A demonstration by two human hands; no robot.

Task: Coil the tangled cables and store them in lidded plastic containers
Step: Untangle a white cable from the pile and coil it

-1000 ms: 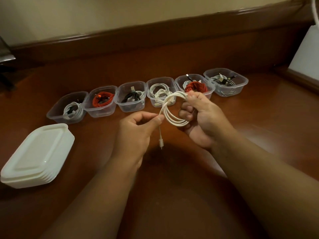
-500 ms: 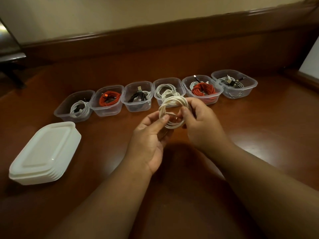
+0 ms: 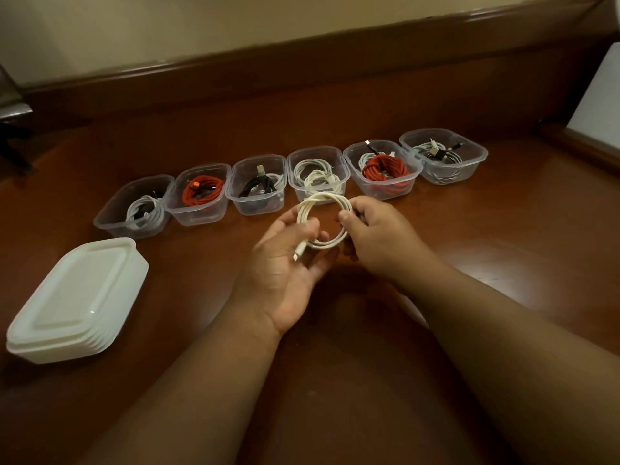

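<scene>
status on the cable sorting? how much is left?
Done: all six open containers already hold coiled cables. In hand: a white cable, nearly coiled, held by the left hand and right hand. Left: store that coil, then fit the stacked lids, none of which is on yet.

Dim warm light, soft glare on table (image 3: 496, 263), edges curved

A glossy reddish-brown wooden tabletop (image 3: 503, 263) fills the room's foreground, catching soft patches of reflected light. Along its far edge runs a raised dark wood moulding (image 3: 302, 58), with a plain cream wall (image 3: 201, 25) above. Beyond the tabletop's left end stands a dark chair (image 3: 13, 109).
</scene>
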